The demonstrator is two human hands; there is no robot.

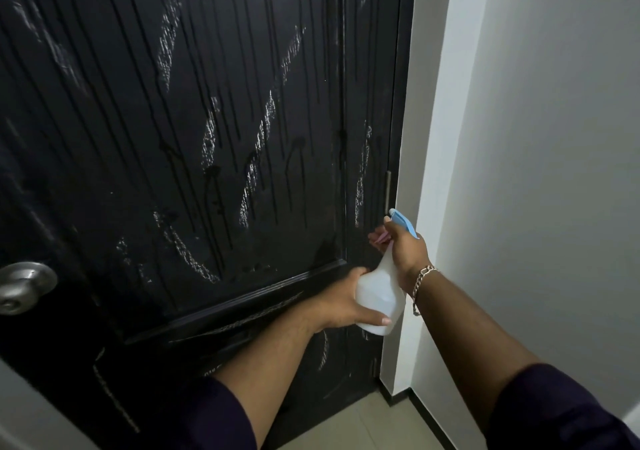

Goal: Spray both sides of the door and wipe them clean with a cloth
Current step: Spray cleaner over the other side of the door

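A black panelled door fills most of the view, shut against its frame on the right. Its surface is wet: thin dark drips run down the upper panel, crossed by pale, chalky smears. A white spray bottle is held in front of the door's lower right part, near the hinge edge. The right hand wraps around the bottle's neck, fingers curled at the pink trigger, with the blue nozzle pointing up and left toward the door; its grip is clamped on the bottle. The left hand cups the bottle's body from the left and below, thumb lying across the base, so its grip is also closed around the bottle. A chain bracelet hangs on the right wrist, and both arms wear dark short sleeves. A round metal knob sits at the door's left edge. A pale wall stands to the right, and beige floor tiles show below.
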